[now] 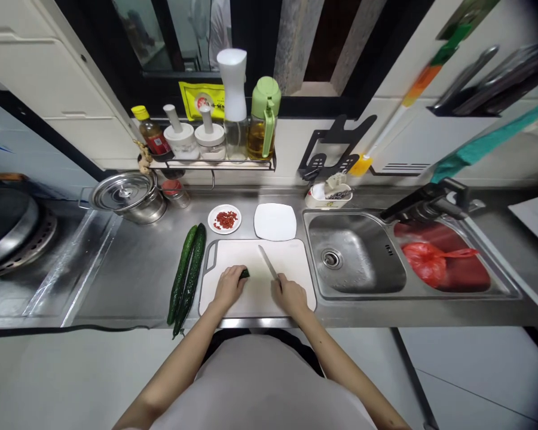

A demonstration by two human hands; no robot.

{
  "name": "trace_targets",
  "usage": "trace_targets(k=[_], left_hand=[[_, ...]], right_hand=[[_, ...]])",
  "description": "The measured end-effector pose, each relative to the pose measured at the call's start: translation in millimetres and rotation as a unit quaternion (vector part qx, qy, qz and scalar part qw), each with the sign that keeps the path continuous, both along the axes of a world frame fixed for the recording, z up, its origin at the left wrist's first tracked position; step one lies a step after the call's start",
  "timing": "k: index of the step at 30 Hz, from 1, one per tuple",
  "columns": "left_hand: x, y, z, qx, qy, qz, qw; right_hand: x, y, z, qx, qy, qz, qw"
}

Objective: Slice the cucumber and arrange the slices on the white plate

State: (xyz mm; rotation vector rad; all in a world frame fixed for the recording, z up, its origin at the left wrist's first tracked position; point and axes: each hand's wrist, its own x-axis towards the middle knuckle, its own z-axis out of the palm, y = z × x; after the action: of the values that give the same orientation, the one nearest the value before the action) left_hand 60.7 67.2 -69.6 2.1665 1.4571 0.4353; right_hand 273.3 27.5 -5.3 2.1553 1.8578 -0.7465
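Note:
A white cutting board (287, 257) lies on the steel counter in front of me. My left hand (228, 285) is closed over a short dark green cucumber piece (244, 273) on the board. My right hand (289, 294) grips the handle of a knife (267, 261), whose blade points away and to the left above the board, a little to the right of the cucumber piece. Two whole cucumbers (187, 272) lie side by side on the counter just left of the board.
Behind the board sit a small dish of chopped red chili (225, 219) and a white square plate (275, 221). A double sink (356, 254) lies to the right, with a red bag (424, 260) in its right basin. A lidded pot (128, 196), a stove and a condiment rack (213, 140) stand at the left and back.

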Motion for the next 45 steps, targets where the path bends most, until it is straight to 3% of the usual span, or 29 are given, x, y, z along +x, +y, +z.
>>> trace_targets(k=[9, 31, 45], left_hand=[[0, -5, -13.6, 0.069, -0.067, 0.018, 0.995], [-1, -8, -29.1, 0.13, -0.107, 0.018, 0.985], [-2, -9, -29.2, 0.137, -0.107, 0.018, 0.985]], right_hand=[[-5, 4, -0.7, -0.011, -0.011, 0.025, 1.0], [-9, 10, 3.5, -0.004, -0.014, 0.049, 0.999], [-37, 0, 21.8, -0.006, 0.028, 0.079, 0.996]])
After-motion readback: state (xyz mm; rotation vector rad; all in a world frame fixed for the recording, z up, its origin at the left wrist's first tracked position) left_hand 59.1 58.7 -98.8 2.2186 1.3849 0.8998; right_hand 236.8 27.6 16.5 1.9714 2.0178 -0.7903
